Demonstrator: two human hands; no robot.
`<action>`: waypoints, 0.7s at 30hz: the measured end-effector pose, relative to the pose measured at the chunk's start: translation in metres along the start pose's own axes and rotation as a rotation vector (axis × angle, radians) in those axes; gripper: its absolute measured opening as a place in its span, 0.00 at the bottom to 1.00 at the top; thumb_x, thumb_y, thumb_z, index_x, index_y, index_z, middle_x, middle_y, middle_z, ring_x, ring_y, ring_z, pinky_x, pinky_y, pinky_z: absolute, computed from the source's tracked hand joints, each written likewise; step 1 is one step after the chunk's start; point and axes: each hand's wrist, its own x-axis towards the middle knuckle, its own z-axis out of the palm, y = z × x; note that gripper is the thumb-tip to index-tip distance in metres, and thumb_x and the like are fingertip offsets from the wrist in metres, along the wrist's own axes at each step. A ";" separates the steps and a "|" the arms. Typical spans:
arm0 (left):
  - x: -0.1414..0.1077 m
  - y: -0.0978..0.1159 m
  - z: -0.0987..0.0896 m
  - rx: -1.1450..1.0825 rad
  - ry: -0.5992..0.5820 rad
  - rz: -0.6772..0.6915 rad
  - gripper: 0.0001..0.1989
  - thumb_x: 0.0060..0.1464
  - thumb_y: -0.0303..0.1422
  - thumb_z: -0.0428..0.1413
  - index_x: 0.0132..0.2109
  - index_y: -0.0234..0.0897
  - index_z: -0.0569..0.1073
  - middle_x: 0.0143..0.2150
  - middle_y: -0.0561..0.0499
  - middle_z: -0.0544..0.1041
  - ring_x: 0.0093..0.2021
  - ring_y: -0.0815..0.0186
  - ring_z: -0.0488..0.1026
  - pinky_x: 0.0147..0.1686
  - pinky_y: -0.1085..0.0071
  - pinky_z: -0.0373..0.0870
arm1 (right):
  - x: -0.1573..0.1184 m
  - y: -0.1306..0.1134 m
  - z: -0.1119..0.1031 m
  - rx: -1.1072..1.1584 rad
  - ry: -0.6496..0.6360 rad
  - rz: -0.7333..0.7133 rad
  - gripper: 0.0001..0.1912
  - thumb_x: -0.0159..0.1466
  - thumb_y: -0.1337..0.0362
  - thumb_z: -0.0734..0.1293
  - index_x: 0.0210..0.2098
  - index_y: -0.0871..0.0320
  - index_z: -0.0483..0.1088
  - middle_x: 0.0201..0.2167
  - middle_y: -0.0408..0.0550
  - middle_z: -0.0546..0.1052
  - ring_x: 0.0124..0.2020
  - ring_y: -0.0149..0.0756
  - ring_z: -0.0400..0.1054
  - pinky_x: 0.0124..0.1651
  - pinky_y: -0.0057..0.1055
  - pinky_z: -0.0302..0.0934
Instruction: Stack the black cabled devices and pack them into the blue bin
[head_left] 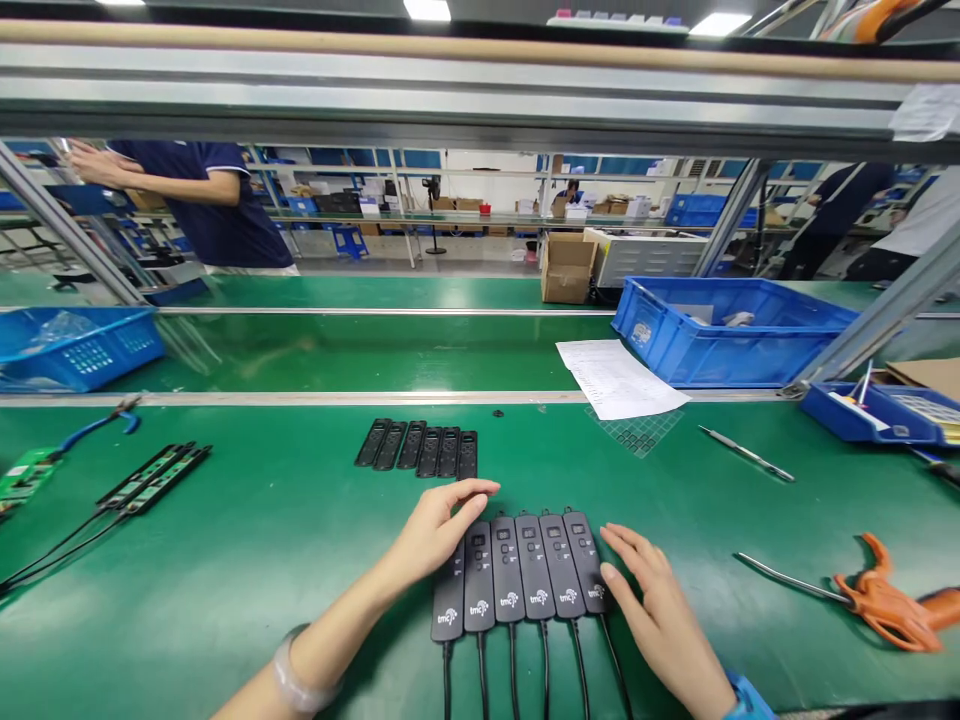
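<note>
While the green bench point(247, 560) carries everything, I judge the six black corded controller units point(525, 575) gathered; six loose black covers point(420, 448) wait behind. My left hand point(435, 530) and right hand point(660, 610) press them flat-palmed, grasping nothing.

Remote units point(517, 575): matt black plastic, printed white logos. Worktop point(262, 540): smooth green mat, slight sheen. Crate point(720, 335): glossy blue plastic. Sheet point(619, 380): white paper. Rail point(450, 100): brushed metal.

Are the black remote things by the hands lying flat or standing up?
Lying flat. The six black controllers rest side by side, faces up, on the green table, between the left hand and right hand.
</note>
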 end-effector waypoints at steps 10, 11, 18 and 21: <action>0.036 0.018 0.049 0.299 -0.396 0.219 0.40 0.43 0.33 0.69 0.62 0.39 0.62 0.55 0.43 0.72 0.55 0.53 0.67 0.54 0.56 0.66 | -0.029 0.007 0.036 -0.266 0.146 -0.124 0.21 0.70 0.61 0.53 0.62 0.51 0.52 0.55 0.51 0.68 0.55 0.41 0.63 0.52 0.42 0.66; 0.036 0.018 0.051 0.307 -0.411 0.218 0.41 0.42 0.34 0.69 0.62 0.39 0.62 0.54 0.42 0.71 0.54 0.53 0.67 0.53 0.57 0.67 | -0.029 0.003 0.038 -0.275 0.169 -0.141 0.21 0.71 0.62 0.52 0.62 0.50 0.50 0.54 0.49 0.68 0.53 0.39 0.65 0.51 0.39 0.68; 0.030 0.020 0.042 0.316 -0.356 0.266 0.39 0.46 0.31 0.67 0.62 0.42 0.60 0.49 0.46 0.68 0.49 0.57 0.67 0.50 0.61 0.68 | -0.026 -0.020 0.061 -0.432 0.277 -0.309 0.27 0.71 0.59 0.51 0.68 0.50 0.42 0.45 0.54 0.69 0.44 0.41 0.69 0.39 0.35 0.72; 0.028 0.018 0.028 0.364 -0.411 0.219 0.44 0.45 0.30 0.68 0.65 0.42 0.55 0.51 0.44 0.69 0.51 0.55 0.66 0.51 0.58 0.66 | -0.026 -0.019 0.067 -0.531 0.316 -0.295 0.29 0.70 0.63 0.49 0.69 0.48 0.38 0.44 0.56 0.66 0.43 0.44 0.68 0.36 0.40 0.72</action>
